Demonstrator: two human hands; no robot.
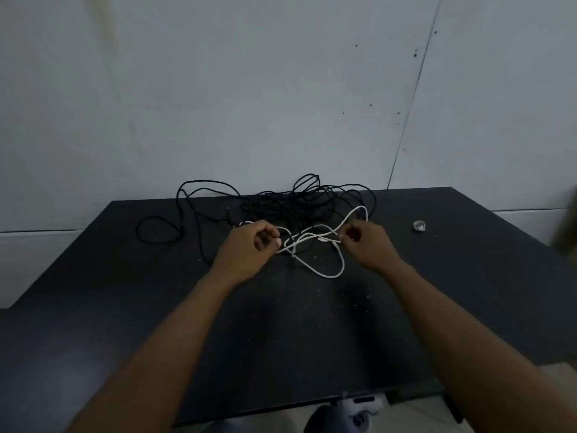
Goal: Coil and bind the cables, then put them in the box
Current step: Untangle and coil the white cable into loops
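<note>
Mid-frame on my desk, the short cable lies between my left hand and right hand; the cable heap sits behind, a small roll right.

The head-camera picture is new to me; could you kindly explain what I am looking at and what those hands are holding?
There is no machine here. A person wears one camera on the head, and it looks down at their own two bare hands. The left hand and the right hand each pinch a loose white cable. Behind it, a tangled black cable lies on the dark table. A small pale roll, perhaps tape, sits further right.
</note>
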